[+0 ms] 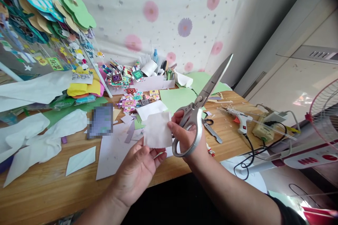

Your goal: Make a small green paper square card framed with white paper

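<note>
A small squarish piece of white paper (157, 130) is held up between my two hands over the table's front edge. My left hand (139, 163) grips its lower left edge, thumb in front and fingers behind. With thumb and forefinger my right hand (186, 135) pinches the right edge of the same paper. Large grey metal scissors (202, 100) hang on my right hand, blades together and pointing up to the right. One handle loop is around the hand. Under the paper lies a larger white sheet (111, 158) on the table.
Green paper (176, 98) and paper cut-outs (129, 103) lie behind my hands. On the right are a glue gun (240, 119), a power strip (264, 130) with cables, and a fan (311, 154). Crumpled white tissue (47, 140) covers the left side. Hanging paper ornaments (52, 14) crowd the upper left.
</note>
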Demonstrator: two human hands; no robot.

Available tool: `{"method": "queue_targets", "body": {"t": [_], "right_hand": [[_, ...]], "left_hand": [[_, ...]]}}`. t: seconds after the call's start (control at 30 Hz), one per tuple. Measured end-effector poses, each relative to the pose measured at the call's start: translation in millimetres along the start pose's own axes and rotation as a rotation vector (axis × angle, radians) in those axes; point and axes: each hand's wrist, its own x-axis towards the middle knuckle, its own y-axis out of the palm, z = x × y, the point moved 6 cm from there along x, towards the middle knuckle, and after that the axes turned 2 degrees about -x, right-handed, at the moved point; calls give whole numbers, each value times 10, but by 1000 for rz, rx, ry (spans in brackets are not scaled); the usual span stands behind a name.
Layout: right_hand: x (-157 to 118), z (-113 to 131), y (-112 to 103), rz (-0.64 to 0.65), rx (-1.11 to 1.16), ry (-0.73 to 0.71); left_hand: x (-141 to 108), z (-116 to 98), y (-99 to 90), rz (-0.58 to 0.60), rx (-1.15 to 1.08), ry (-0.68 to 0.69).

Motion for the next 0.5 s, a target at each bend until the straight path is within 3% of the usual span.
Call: {"method": "queue_targets", "body": {"t": [0.13,0.27,0.37,0.43,0.5], "right_hand": [[-30,-18,29,-22,11,-45],[-94,-25,-10,99,-71,-75],[-214,9,-157,288,-101,-100],[-344,47,-252,478,-95,-63],[-518,68,-299,718,-129,61]], "left_hand": [[-12,87,10,-125,29,36],[72,-129,-26,-220,101,144],[137,-432,-75,-188,131,244],[149,-633,-130,-165,127,281],[140,-787,-178,-133,117,285]]}}
